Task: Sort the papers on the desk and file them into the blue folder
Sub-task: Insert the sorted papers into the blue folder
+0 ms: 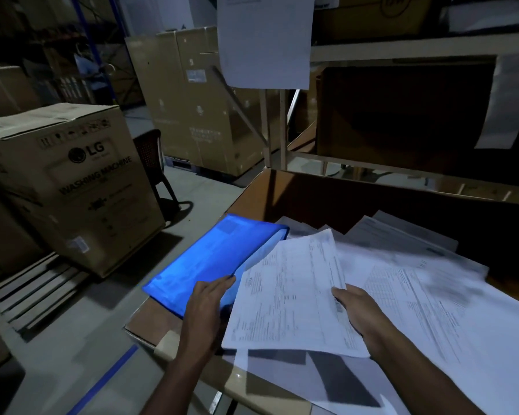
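The blue folder (213, 262) lies at the desk's left corner, its open edge toward the papers. My left hand (206, 304) rests on the folder's near right edge, fingers on the cover. My right hand (355, 310) grips a thin stack of printed sheets (291, 292), held tilted above the desk with its left edge over the folder. Loose printed papers (432, 298) are spread over the right part of the desk (156, 322), and more sheets lie behind at the back.
A brown upright board (357, 202) stands behind the desk. On the floor to the left sits a large LG washing machine carton (72, 181), with flat boards beside it. A paper sheet (264, 40) hangs from the shelf rack above.
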Demonstrator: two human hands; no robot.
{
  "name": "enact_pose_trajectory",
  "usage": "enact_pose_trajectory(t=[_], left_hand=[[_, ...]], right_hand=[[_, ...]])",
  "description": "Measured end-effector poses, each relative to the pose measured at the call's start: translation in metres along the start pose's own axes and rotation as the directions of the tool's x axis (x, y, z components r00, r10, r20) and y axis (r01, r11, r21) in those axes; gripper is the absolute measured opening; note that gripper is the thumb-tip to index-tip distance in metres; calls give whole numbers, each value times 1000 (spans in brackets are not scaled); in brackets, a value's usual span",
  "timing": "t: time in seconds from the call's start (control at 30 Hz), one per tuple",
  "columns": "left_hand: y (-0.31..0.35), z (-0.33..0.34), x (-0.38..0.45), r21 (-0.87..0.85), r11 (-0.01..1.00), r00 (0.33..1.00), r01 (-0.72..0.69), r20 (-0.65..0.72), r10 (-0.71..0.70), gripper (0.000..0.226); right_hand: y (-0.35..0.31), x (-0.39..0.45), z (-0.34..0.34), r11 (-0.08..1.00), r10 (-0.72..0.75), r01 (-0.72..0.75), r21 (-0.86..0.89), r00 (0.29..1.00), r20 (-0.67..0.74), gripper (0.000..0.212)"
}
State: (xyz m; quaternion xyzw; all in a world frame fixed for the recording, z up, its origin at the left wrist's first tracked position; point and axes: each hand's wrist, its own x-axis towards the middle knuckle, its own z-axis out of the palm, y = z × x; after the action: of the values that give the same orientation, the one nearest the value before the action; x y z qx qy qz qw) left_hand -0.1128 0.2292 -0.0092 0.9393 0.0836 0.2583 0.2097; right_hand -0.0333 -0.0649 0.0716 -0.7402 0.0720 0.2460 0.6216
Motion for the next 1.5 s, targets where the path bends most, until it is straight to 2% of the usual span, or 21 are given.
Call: enact_pose_trajectory(t=[0.07,0.17,0.27,0.33,0.5,0.63,0.73,0.9,1.07,1.17,1.3,1.4,1.5], left_hand=[[-5,-2,-6,-115,993,999,-14,41,18,65],[2,-13,-6,-281,959,997,45,79,-23,53],[7,-20,-7,-393,911,985,127,156,-70,65],[6,-24,-5,-433,885,981,169,162,-108,56],[18,-29,-3,-455,874,983,173,129,-127,30],[20,-30,-3,-298,943,982,151,155,-109,58],[22,-25,-6,-220,972,987,81,153,-48,62],[30,-18,-9,-208,978,993,-24,112,48,56],[39,-16,-11,-246,969,988,-24,140,60,56],[41,-16,-12,-259,966,989,-16,140,54,56],[36,-18,-12,-248,968,991,43,133,-10,54],[35,-22,-12,-258,964,989,66,142,-30,53],[34,-22,-12,-270,959,989,86,138,-49,52]], right_hand=[[-1,5,8,997,-33,37,61,998,-59,26],[3,15,19,992,-72,85,88,987,-141,27],[11,24,27,989,-94,114,89,975,-203,26],[16,29,32,989,-84,110,97,968,-236,28],[27,36,43,988,-76,109,110,962,-264,24],[26,38,48,987,-72,113,113,946,-315,24],[25,37,55,982,-52,110,156,942,-333,27],[29,33,79,966,-74,120,228,977,-201,27],[16,32,88,953,-76,106,284,990,-115,26],[15,33,98,961,-26,13,277,999,44,21],[18,39,100,969,55,-98,225,980,192,28],[18,44,91,981,67,-93,168,986,155,31],[17,42,85,998,32,-36,43,994,108,24]])
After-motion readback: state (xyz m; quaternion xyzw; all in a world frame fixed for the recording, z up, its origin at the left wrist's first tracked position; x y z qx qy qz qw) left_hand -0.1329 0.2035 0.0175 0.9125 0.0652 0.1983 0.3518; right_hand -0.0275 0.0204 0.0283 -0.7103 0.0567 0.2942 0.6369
